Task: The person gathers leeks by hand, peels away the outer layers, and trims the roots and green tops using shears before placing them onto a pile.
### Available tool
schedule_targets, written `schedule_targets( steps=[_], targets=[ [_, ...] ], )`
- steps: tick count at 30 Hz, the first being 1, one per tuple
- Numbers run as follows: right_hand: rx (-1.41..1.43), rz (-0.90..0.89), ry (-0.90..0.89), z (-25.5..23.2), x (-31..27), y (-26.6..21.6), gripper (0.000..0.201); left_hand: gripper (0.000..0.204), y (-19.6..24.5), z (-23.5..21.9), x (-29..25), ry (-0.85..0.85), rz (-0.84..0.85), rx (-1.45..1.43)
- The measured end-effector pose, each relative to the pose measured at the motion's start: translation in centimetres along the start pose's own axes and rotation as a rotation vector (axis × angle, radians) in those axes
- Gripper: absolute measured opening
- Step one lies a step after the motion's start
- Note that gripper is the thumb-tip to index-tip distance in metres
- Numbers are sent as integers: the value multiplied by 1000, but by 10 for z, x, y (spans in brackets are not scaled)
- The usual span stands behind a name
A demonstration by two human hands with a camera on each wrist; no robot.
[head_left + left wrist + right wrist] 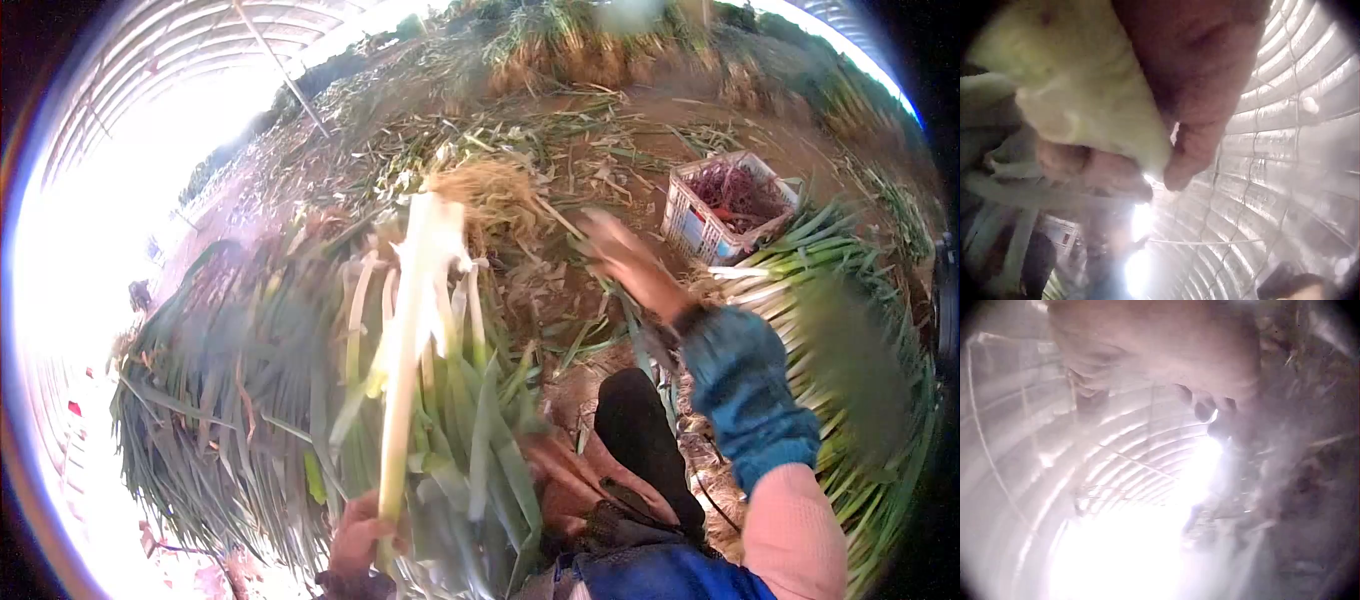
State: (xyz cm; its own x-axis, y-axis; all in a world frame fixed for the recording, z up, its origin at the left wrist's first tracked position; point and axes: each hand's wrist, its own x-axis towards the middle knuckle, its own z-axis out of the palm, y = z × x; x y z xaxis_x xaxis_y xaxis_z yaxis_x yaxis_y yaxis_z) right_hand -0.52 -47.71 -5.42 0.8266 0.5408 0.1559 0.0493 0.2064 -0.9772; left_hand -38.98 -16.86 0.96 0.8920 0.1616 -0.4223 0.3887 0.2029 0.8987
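Observation:
My left hand [360, 535] grips a leek [403, 370] low down, its thick pale shaft pointing away from me and its shaggy brown roots [485, 195] at the far end. The left wrist view shows the pale green stalk [1094, 94] between the thumb and fingers. Below it lies a heap of leeks [250, 370], white ends and long green leaves overlapping. My right hand [630, 262], blurred, is held out right of the roots, apart from the stalk. Its fingers look loose in the right wrist view, with nothing seen between them.
A white plastic crate [690, 215] with reddish-purple stringy material stands at the right. Beside it lies a large pile of leeks [800, 290] with white ends inward. Leaf scraps [600, 150] litter the soil. Standing plants [560, 50] line the back, under a hooped roof [190, 40].

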Motion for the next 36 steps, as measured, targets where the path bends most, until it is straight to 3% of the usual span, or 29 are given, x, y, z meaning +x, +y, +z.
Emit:
schedule_targets(
  steps=[3,5,6,9,10,13,14,15,17,18,19,20,21,22,23,24,25,27,28,29,31,32,33,36],
  targets=[
    [246,-201,-272,73,28,-43,51,42,-1,7,-11,-141,-156,-45],
    [200,-250,-284,107,15,-51,40,43,-4,15,-19,-143,-283,-132],
    [189,-216,-283,117,8,-47,34,46,-28,-4,-20,-194,-311,-199],
    [342,48,-403,114,-1,-21,47,46,-45,-21,-29,-287,-376,-260],
    [269,-63,-274,119,-18,-27,42,44,-38,-16,-32,-329,-337,-264],
    [-203,310,-644,73,-28,-25,47,51,-62,-41,-37,-375,-457,-248],
    [-416,356,-727,62,-21,-24,49,52,-54,-42,-39,-371,-450,-173],
    [-605,356,-742,50,-3,-26,50,51,-44,-38,-39,-254,-454,-60],
    [-951,265,-603,17,40,-29,53,50,-25,-31,-31,-33,-464,182],
    [-1133,189,-461,-3,65,-31,55,47,-23,-41,-25,29,-469,192],
    [-1299,97,-292,-23,91,-35,56,40,-20,-49,-19,207,-407,283],
    [-1449,1,-103,-40,118,-39,58,40,1,-42,-9,256,-239,240],
    [-1556,-129,83,-53,144,-41,59,40,-7,-74,-1,289,-48,485],
    [-1624,-275,268,-59,165,-42,61,40,2,-81,14,359,0,560],
    [-1626,-457,400,-57,182,-38,63,41,12,-89,29,432,43,636],
    [-1577,-612,486,-38,192,-33,64,42,45,-69,60,557,-62,543],
    [-1506,-740,471,-13,201,-22,54,42,54,-62,81,614,27,747],
    [-1105,-421,244,46,165,11,53,42,64,-69,127,701,46,1003],
    [-1054,-449,201,69,154,50,47,43,57,-86,158,739,-29,1048],
    [-1002,-477,157,89,143,81,44,40,46,-110,188,734,1,1247],
    [-797,-152,-28,134,103,96,46,34,19,-138,231,724,81,1511],
    [-762,-117,-75,148,92,112,47,31,6,-143,245,723,134,1576],
    [-731,-86,-120,160,87,127,48,29,1,-143,255,722,193,1638],
    [-730,-55,-111,181,74,141,45,29,2,-119,262,830,48,1452]
  ],
)
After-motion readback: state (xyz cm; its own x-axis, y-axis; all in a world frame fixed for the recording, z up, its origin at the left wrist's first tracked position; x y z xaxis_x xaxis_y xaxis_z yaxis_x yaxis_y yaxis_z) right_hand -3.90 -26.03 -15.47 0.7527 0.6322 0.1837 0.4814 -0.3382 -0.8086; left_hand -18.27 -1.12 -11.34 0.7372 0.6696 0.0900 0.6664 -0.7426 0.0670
